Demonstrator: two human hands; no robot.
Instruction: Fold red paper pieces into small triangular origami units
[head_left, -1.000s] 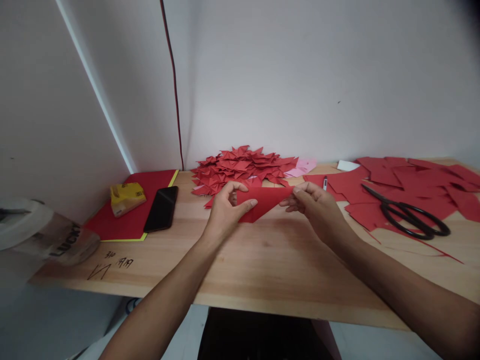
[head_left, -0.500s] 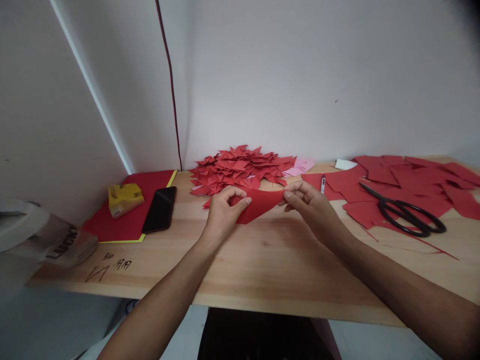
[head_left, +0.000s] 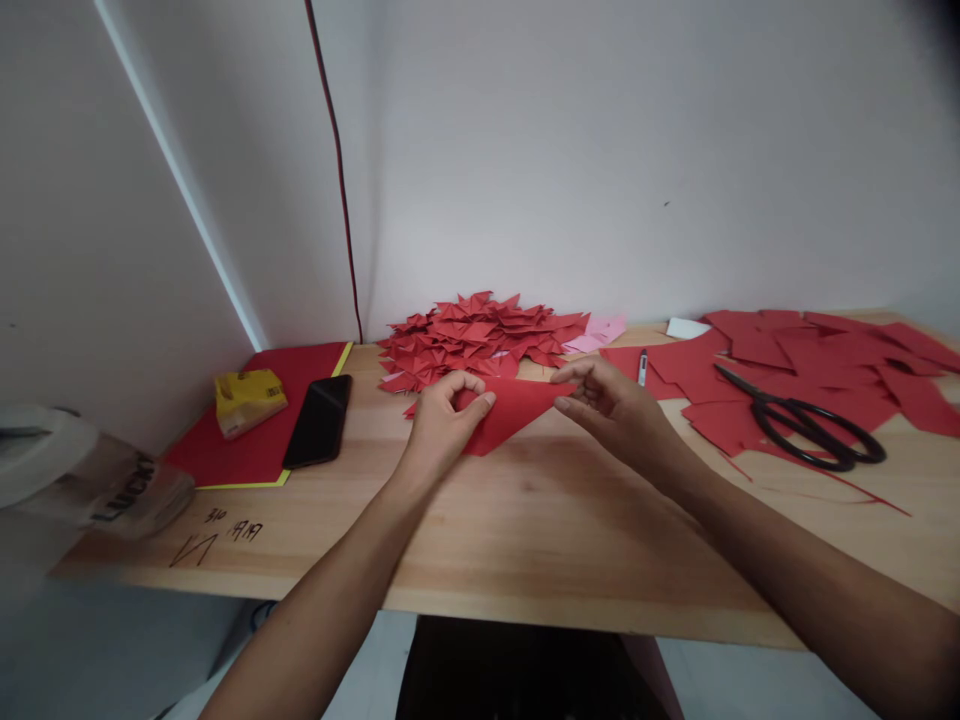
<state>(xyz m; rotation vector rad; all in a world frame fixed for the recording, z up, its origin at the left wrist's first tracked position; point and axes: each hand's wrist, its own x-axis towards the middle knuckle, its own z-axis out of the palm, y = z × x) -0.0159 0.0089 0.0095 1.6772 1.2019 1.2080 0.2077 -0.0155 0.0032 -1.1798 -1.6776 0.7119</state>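
Note:
A red paper triangle (head_left: 512,411) folded from a sheet is held just above the wooden table (head_left: 540,520) between both hands. My left hand (head_left: 442,425) pinches its left corner with thumb and fingers closed on it. My right hand (head_left: 611,410) pinches the right corner, fingers pressed on the paper. Behind the hands lies a heap of folded red paper pieces (head_left: 480,335).
Black scissors (head_left: 806,425) lie on loose red paper sheets (head_left: 810,370) at the right, with a pen (head_left: 643,366) and pink paper (head_left: 600,332) nearby. At the left are a black phone (head_left: 319,420), a yellow packet (head_left: 247,397) on a red sheet, and a plastic container (head_left: 90,480).
The hands have brought the triangle's corners slightly closer together and lowered the paper toward the table; the view has shifted a little.

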